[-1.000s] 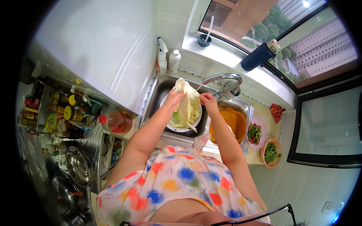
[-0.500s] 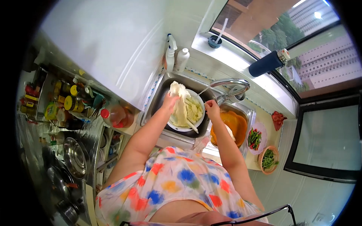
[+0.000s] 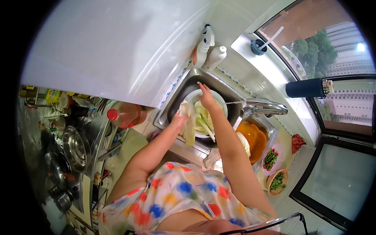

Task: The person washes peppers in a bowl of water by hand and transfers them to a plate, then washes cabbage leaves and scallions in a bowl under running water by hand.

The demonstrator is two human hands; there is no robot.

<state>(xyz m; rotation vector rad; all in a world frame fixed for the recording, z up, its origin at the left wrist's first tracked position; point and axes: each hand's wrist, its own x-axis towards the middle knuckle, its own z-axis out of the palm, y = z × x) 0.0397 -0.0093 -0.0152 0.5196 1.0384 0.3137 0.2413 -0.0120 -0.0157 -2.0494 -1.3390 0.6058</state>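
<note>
My left hand (image 3: 179, 120) grips a pale napa cabbage leaf (image 3: 189, 129), which hangs over the near left rim of a white basin (image 3: 190, 96). More cabbage leaves (image 3: 205, 121) lie in that basin, which sits in the steel sink (image 3: 184, 80). Over the basin's far side, my right hand (image 3: 206, 97) reaches with fingers stretched out. At its fingertips is a tiny white bit (image 3: 198, 82), too small to make out. Water runs from the faucet (image 3: 266, 106) toward the basin, beside my right forearm.
An orange basin (image 3: 254, 137) with a piece of cabbage (image 3: 243, 143) fills the right sink. Beyond are a bowl of peppers (image 3: 270, 159) and a basket of greens (image 3: 278, 182). A spray bottle (image 3: 203, 47) and white bottle (image 3: 216, 58) stand behind; an oil jug (image 3: 126, 114) is left.
My right hand has moved from the basin's right side to its far side, and its fingers have straightened. My left hand has lowered the leaf toward the near rim. The view has turned.
</note>
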